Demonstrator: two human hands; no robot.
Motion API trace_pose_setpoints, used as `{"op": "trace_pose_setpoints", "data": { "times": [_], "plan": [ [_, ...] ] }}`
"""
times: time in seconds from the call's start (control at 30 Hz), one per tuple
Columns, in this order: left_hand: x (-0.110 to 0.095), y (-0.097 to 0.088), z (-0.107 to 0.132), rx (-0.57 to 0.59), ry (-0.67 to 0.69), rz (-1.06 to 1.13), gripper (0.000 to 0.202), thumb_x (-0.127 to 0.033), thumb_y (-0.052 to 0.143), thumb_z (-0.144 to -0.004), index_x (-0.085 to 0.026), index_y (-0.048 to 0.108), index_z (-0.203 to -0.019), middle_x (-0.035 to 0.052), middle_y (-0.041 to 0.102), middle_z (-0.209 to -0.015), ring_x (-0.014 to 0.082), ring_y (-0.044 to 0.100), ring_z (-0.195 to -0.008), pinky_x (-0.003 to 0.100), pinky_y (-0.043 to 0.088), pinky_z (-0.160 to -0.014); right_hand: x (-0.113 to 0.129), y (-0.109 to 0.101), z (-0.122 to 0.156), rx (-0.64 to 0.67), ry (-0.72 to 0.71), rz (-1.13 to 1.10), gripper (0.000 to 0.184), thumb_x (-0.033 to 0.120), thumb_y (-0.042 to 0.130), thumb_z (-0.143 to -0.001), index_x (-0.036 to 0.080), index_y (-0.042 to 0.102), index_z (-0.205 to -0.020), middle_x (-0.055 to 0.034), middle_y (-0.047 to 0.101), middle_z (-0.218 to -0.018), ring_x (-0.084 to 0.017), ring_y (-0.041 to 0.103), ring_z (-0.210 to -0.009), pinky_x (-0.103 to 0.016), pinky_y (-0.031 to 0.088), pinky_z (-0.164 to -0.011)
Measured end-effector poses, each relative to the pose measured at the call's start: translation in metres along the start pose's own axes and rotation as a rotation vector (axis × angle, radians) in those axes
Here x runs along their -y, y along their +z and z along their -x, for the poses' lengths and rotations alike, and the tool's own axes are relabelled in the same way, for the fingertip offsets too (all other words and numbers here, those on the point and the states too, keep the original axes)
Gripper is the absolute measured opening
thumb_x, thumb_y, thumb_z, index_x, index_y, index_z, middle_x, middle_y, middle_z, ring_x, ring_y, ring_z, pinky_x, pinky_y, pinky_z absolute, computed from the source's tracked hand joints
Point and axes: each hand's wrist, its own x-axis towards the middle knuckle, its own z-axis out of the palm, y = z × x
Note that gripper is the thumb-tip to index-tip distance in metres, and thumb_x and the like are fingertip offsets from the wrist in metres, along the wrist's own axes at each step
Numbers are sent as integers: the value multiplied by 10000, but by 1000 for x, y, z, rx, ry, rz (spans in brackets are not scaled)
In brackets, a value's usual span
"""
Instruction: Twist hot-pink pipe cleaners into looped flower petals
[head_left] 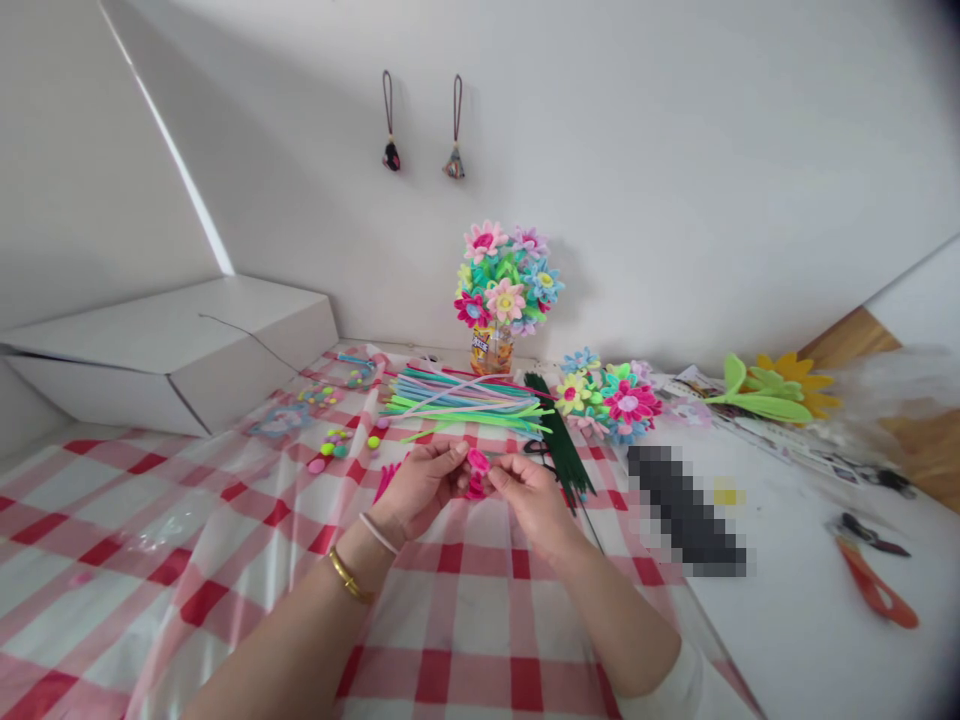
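Note:
My left hand (420, 485) and my right hand (529, 490) meet over the red-and-white checked tablecloth (465, 600), both pinched on a bent pink pipe cleaner (478, 463) looped into a small petal shape. The fingers of each hand are closed on it from either side. A gold bangle and a pink band sit on my left wrist. Just beyond my hands lies a spread pile of coloured pipe cleaners (465, 400), and a bundle of dark green pipe cleaners (562, 445) lies to the right of it.
A vase of pipe-cleaner flowers (506, 290) stands at the back wall, more finished flowers (611, 400) lie to its right. Pompoms (337, 445) are scattered at left by a white box (172, 350). Orange-handled scissors (874, 585) lie at the far right.

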Motion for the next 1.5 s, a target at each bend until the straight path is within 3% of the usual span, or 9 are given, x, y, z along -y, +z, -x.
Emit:
{"op": "trace_pose_setpoints", "data": {
  "times": [0.1, 0.4, 0.57, 0.73, 0.9, 1.07, 1.3, 1.5],
  "plan": [
    [1, -1, -1, -24, 10, 1, 160, -265, 661, -714, -118, 603, -689, -2, 543, -546, 84, 468, -494, 227, 380, -512, -3, -1, -1, -34, 15, -22, 179, 341, 636, -725, 166, 639, -762, -9, 636, -717, -147, 563, -696, -300, 417, -720],
    [-3, -9, -2, 14, -17, -47, 153, -242, 693, -672, -114, 612, -685, 8, 578, -571, 87, 491, -504, 226, 365, -514, 0, 1, 1, 26, 17, -39, 189, 358, 635, -727, 169, 632, -715, -3, 637, -667, -148, 581, -665, -311, 451, -709],
    [-3, -17, -8, -157, 35, -181, 201, -274, 712, -621, -122, 580, -632, -18, 537, -529, 68, 453, -457, 209, 330, -464, -6, -5, -2, -70, 9, 42, 323, 467, 601, -733, 178, 656, -864, -69, 683, -879, -229, 622, -848, -375, 445, -811],
    [-4, -34, -16, -316, 72, -543, 295, -404, 644, -641, -146, 526, -561, -54, 426, -430, 57, 348, -376, 207, 236, -397, -5, -9, -5, -157, 38, 77, 327, 462, 629, -705, 184, 647, -877, -75, 681, -868, -235, 629, -828, -374, 448, -795],
    [-3, -46, -20, -368, 93, -656, 257, -398, 619, -648, -156, 557, -589, -71, 370, -407, 56, 292, -366, 210, 183, -391, -6, -10, -5, -148, 19, 157, 292, 446, 618, -710, 183, 660, -829, -74, 680, -863, -237, 614, -829, -365, 443, -770],
    [-1, -46, -19, -379, 92, -747, 213, -366, 603, -656, -154, 620, -649, -79, 341, -408, 54, 247, -368, 214, 163, -396, -8, -11, -5, -168, 13, 160, 275, 428, 615, -714, 185, 660, -834, -70, 684, -849, -230, 619, -806, -349, 440, -741],
    [0, -44, -19, -395, 71, -854, 176, -310, 605, -631, -144, 658, -612, -52, 399, -411, 78, 307, -395, 225, 209, -416, -6, -9, -5, -146, 7, 210, 266, 423, 599, -721, 187, 665, -825, -64, 686, -837, -228, 610, -797, -339, 436, -726],
    [-9, -49, -17, -422, 132, -932, 143, -278, 624, -609, -156, 651, -540, -17, 487, -457, 122, 410, -483, 241, 264, -470, -5, -9, -4, -160, 13, 191, 242, 413, 610, -712, 196, 668, -803, -59, 688, -837, -226, 608, -796, -330, 429, -721]
  ]
}}
